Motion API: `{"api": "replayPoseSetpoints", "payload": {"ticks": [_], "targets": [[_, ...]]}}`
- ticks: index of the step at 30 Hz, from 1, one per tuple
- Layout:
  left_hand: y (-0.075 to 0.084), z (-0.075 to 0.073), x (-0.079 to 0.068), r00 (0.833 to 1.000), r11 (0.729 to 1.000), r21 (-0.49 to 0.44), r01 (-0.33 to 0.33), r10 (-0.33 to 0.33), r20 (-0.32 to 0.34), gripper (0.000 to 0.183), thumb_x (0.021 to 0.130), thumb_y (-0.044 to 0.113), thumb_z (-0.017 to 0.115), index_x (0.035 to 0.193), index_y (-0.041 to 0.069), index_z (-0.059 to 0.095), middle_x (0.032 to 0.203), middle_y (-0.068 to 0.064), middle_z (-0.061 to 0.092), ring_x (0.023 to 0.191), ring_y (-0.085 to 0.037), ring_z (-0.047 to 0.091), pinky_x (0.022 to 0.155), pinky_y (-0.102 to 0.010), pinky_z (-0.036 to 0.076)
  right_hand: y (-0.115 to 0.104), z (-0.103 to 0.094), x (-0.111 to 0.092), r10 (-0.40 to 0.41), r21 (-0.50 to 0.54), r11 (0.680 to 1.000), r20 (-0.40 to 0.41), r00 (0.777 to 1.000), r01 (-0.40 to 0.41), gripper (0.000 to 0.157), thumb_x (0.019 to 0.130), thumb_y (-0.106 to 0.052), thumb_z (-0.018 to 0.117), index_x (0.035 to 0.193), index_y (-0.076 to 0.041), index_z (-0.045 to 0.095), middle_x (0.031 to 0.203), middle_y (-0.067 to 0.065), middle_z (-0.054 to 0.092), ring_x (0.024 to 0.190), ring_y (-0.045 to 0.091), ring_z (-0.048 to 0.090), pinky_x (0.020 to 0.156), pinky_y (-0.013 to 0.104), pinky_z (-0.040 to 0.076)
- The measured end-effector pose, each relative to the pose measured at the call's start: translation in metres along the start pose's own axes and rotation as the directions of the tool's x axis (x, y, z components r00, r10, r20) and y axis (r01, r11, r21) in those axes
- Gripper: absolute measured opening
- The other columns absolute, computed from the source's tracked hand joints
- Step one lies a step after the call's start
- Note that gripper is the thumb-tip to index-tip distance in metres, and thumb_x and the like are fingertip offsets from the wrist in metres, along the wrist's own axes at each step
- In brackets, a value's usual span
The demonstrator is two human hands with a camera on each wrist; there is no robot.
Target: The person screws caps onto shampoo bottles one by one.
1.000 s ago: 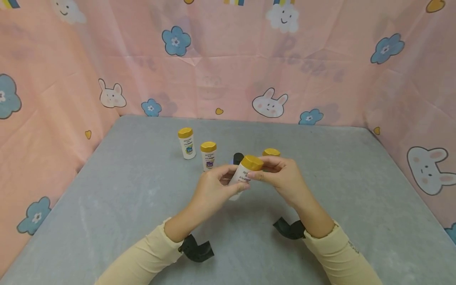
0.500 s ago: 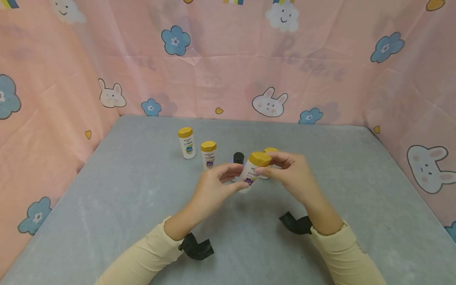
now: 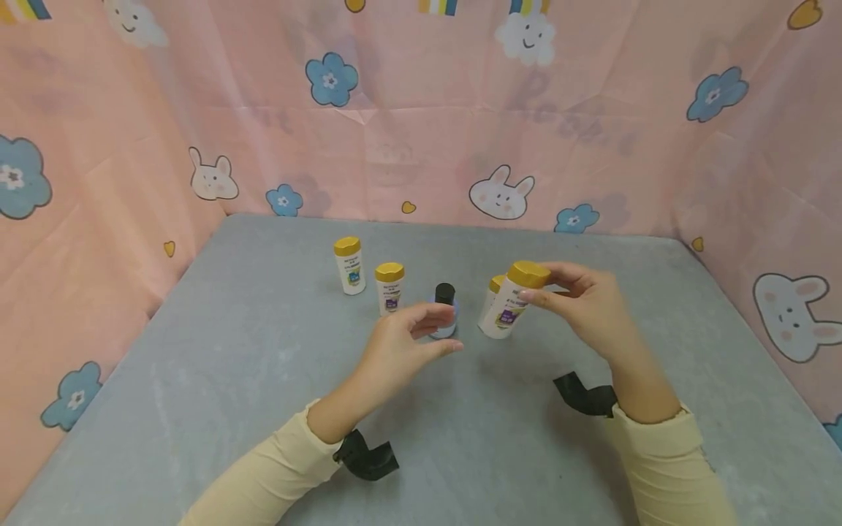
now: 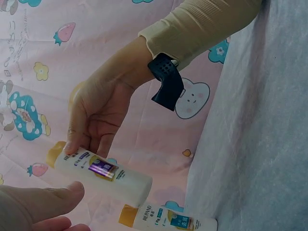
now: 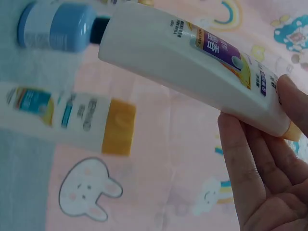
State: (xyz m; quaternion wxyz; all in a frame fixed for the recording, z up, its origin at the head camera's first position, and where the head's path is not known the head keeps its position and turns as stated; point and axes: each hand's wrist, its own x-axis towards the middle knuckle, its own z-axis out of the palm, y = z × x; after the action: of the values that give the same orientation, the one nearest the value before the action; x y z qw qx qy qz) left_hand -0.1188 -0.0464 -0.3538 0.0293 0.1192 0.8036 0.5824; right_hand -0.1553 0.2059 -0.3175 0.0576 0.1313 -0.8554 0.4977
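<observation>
My right hand (image 3: 592, 314) pinches a white shampoo-like bottle (image 3: 505, 310) near its gold cap, thumb on one side and fingers on the other. The bottle tilts, and its purple label shows in the right wrist view. Behind it, partly covered, stands another gold-capped white bottle (image 3: 490, 296); the right wrist view shows its teal label (image 5: 33, 102). My left hand (image 3: 397, 349) holds nothing, with thumb and fingers apart. Just beyond its fingertips is a small blue bottle (image 3: 450, 330) with a black cap, partly hidden by the hand.
Two more white bottles stand upright left of the blue one: a nearer bottle (image 3: 389, 292) with a purple label and a farther bottle (image 3: 353, 272) with a blue label. A grey cloth covers the table (image 3: 230, 380). Pink printed fabric (image 3: 408, 131) hangs around its back and sides.
My right hand has carried the white bottle to the right, away from my left hand. The left hand has let go of it and stayed nearly in place, uncovering more of the blue bottle.
</observation>
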Motion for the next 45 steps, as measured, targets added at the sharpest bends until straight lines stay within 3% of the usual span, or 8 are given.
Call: {"api": "replayPoseSetpoints", "payload": {"ticks": [11, 15, 18, 22, 26, 31, 37, 45], "targets": [[0.000, 0.000, 0.000, 1.000, 1.000, 0.003, -0.015, 0.015, -0.001, 0.042, 0.081, 0.010, 0.082, 0.121, 0.007, 0.069, 0.121, -0.008, 0.071, 0.115, -0.020, 0.067, 0.097, -0.025, 0.054, 0.021, -0.031, 0.010, 0.139, -0.179, 0.976, 0.055, 0.989, -0.127, 0.046, 0.090, -0.038, 0.073, 0.127, -0.010, 0.067, 0.102, -0.024, 0.065, 0.098, -0.007, 0.060, 0.083, 0.014, 0.049], [0.001, 0.001, 0.000, 1.000, 1.000, -0.008, -0.027, 0.027, -0.002, 0.044, 0.080, 0.009, 0.082, 0.122, 0.004, 0.068, 0.120, -0.008, 0.071, 0.115, -0.020, 0.067, 0.096, -0.022, 0.054, 0.030, -0.035, 0.013, 0.165, -0.172, 0.973, 0.055, 0.985, -0.154, 0.049, 0.090, -0.040, 0.073, 0.127, -0.008, 0.066, 0.098, -0.029, 0.063, 0.101, -0.008, 0.056, 0.093, 0.031, 0.050], [0.000, 0.000, 0.000, 1.000, 0.999, -0.018, -0.030, 0.030, -0.004, 0.045, 0.081, 0.009, 0.082, 0.123, 0.004, 0.067, 0.121, -0.007, 0.071, 0.116, -0.020, 0.066, 0.097, -0.022, 0.053, 0.035, -0.036, 0.016, 0.182, -0.155, 0.973, 0.049, 0.982, -0.173, 0.051, 0.090, -0.041, 0.073, 0.127, -0.006, 0.066, 0.095, -0.028, 0.063, 0.108, 0.000, 0.056, 0.099, 0.047, 0.048], [-0.001, 0.000, 0.000, 1.000, 0.999, -0.023, -0.025, 0.025, 0.001, 0.044, 0.081, 0.009, 0.081, 0.123, 0.005, 0.067, 0.121, -0.008, 0.071, 0.116, -0.020, 0.066, 0.097, -0.022, 0.053, 0.043, -0.037, 0.020, 0.200, -0.157, 0.969, 0.049, 0.979, -0.190, 0.053, 0.091, -0.041, 0.072, 0.127, -0.003, 0.065, 0.108, -0.005, 0.070, 0.127, 0.027, 0.054, 0.104, 0.061, 0.043], [-0.002, 0.000, 0.000, 0.999, 0.999, -0.029, -0.033, 0.033, 0.003, 0.044, 0.081, 0.009, 0.081, 0.123, 0.006, 0.067, 0.122, -0.009, 0.070, 0.116, -0.020, 0.066, 0.097, -0.021, 0.053, 0.051, -0.037, 0.027, 0.254, -0.190, 0.952, 0.063, 0.965, -0.238, 0.058, 0.091, -0.043, 0.070, 0.131, -0.002, 0.061, 0.130, 0.021, 0.062, 0.140, 0.043, 0.041, 0.109, 0.068, 0.034], [-0.002, -0.001, 0.000, 0.999, 0.999, -0.031, -0.032, 0.032, 0.000, 0.044, 0.081, 0.010, 0.081, 0.123, 0.007, 0.068, 0.124, -0.010, 0.070, 0.117, -0.021, 0.066, 0.097, -0.022, 0.053, 0.063, -0.036, 0.039, 0.311, -0.208, 0.934, 0.076, 0.947, -0.290, 0.062, 0.092, -0.044, 0.070, 0.135, -0.001, 0.057, 0.139, 0.023, 0.056, 0.143, 0.044, 0.037, 0.112, 0.068, 0.031], [0.000, -0.001, 0.000, 1.000, 0.999, -0.024, -0.022, 0.022, -0.002, 0.047, 0.081, 0.011, 0.082, 0.125, 0.006, 0.067, 0.127, -0.009, 0.069, 0.119, -0.021, 0.065, 0.098, -0.023, 0.053, 0.078, -0.037, 0.048, 0.323, -0.182, 0.934, 0.068, 0.944, -0.306, 0.059, 0.093, -0.042, 0.068, 0.136, -0.003, 0.056, 0.141, 0.022, 0.056, 0.144, 0.042, 0.036, 0.113, 0.066, 0.030], [0.001, -0.002, 0.000, 1.000, 0.999, -0.017, -0.028, 0.028, -0.005, 0.047, 0.080, 0.010, 0.082, 0.125, 0.005, 0.067, 0.126, -0.011, 0.069, 0.118, -0.022, 0.066, 0.098, -0.025, 0.053, 0.091, -0.034, 0.056, 0.329, -0.161, 0.935, 0.054, 0.943, -0.317, 0.060, 0.094, -0.041, 0.067, 0.138, -0.002, 0.055, 0.140, 0.024, 0.055, 0.134, 0.041, 0.046, 0.112, 0.065, 0.033]]}}
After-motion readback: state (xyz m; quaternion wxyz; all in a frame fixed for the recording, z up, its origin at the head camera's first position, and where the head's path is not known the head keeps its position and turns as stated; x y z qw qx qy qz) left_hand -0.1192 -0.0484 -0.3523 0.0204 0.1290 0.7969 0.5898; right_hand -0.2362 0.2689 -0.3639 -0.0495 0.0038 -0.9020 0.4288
